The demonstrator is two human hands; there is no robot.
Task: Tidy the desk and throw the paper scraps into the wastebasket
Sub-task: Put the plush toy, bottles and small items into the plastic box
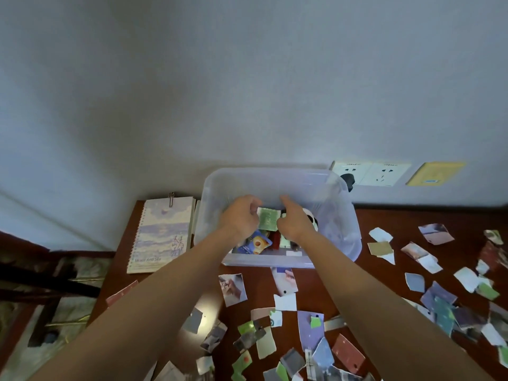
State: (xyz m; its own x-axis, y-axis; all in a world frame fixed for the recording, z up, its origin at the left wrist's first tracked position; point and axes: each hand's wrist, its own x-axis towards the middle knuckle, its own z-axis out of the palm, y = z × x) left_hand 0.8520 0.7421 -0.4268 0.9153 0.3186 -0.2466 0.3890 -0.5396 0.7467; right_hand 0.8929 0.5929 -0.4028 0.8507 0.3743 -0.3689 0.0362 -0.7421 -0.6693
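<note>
Paper scraps (313, 329) lay strewn across the near and right parts of the dark wooden desk (362, 218), torn bits of printed pictures in lilac, green, white and brick red, many overlapping one another. Against the pale wall (220, 92) at the far edge stood a clear plastic bin (343, 243), the largest thing on the desktop, its near wall just beyond the closest scraps. Inside it sat a blue packet (254, 244), something dark red and a black-and-white object too hidden to name. At the far left corner, beside the bin, lay a spiral notebook (162, 232) with a lilac cover and a clip at its top edge. On the wall behind the far right corner were two white sockets (371, 173), a black plug (348, 180) in the left one, and a yellow card (435, 173) further right.

Both bare arms reached from the near edge over the bin's rim. The left hand (240, 217) was curled, its fingers pinching the left edge of a small green card (268, 219) held above the bin's contents. The right hand (294, 221) was closed at the card's right side, thumb raised; whether it truly gripped the card I could not tell.
</note>
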